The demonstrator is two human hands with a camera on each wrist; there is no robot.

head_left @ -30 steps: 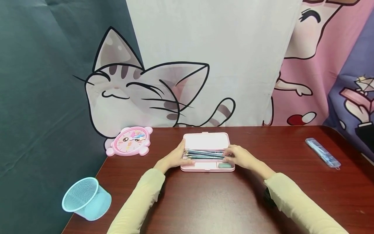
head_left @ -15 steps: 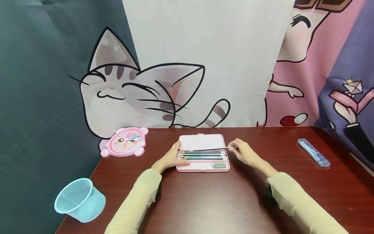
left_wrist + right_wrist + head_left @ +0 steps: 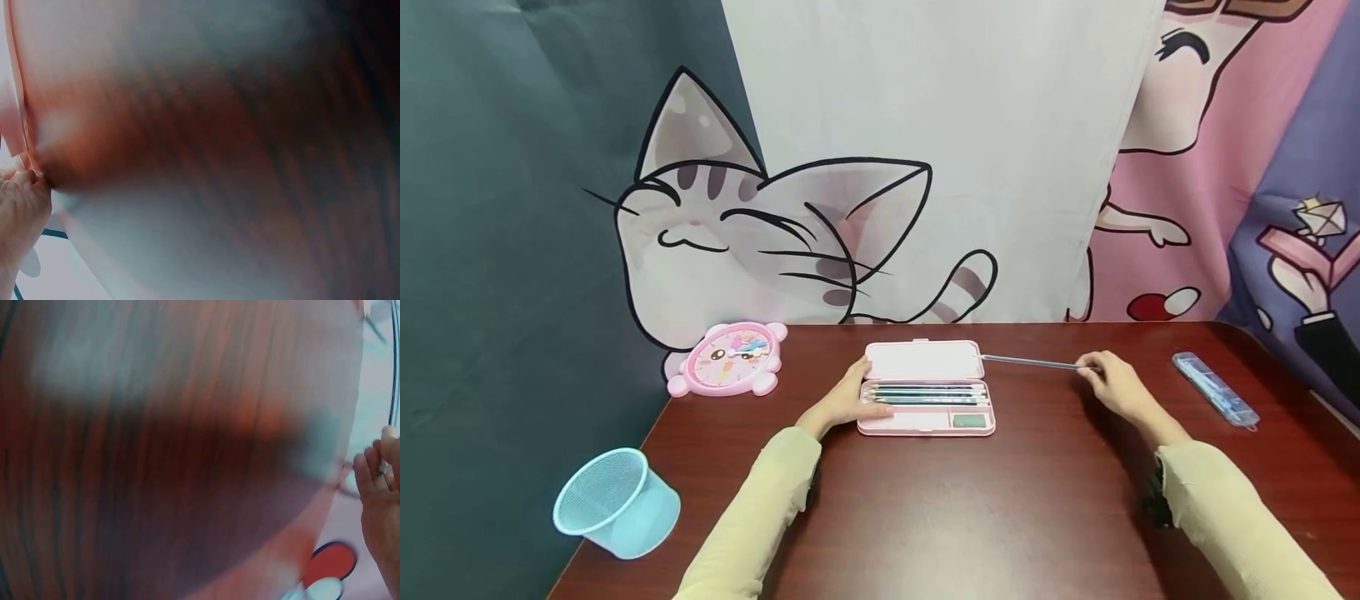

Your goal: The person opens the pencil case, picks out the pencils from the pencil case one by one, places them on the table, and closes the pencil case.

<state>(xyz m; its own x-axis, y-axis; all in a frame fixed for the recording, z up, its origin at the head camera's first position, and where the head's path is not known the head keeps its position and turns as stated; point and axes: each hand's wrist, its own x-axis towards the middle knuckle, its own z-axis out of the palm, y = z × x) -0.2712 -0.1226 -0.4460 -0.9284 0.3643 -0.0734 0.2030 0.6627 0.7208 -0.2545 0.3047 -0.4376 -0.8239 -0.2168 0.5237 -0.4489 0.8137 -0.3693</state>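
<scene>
A pink pencil case [image 3: 906,422] lies open on the table, its white-lined lid [image 3: 925,360] folded back. Several dark green pencils [image 3: 931,394] lie side by side inside, and a green eraser [image 3: 969,421] sits in the front right compartment. My left hand [image 3: 842,402] grips the case's left end, thumb over the front part. Off to the right of the case, my right hand [image 3: 1114,385] pinches a long pencil [image 3: 1033,362] by one end, its other end pointing left toward the lid. The right wrist view shows this pencil [image 3: 394,369] rising from the fingertips.
A pink animal-shaped clock [image 3: 730,358] lies at the back left. Near the left edge stands a light blue mesh basket [image 3: 643,512], tilted in view. A clear blue flat box [image 3: 1216,389] rests at the far right. A cartoon curtain [image 3: 1037,167] hangs behind the table [image 3: 955,508].
My right hand has lifted a pencil out of the case and carried it to the right. Fewer pencils lie in the case. The left hand has stayed on the case's left end.
</scene>
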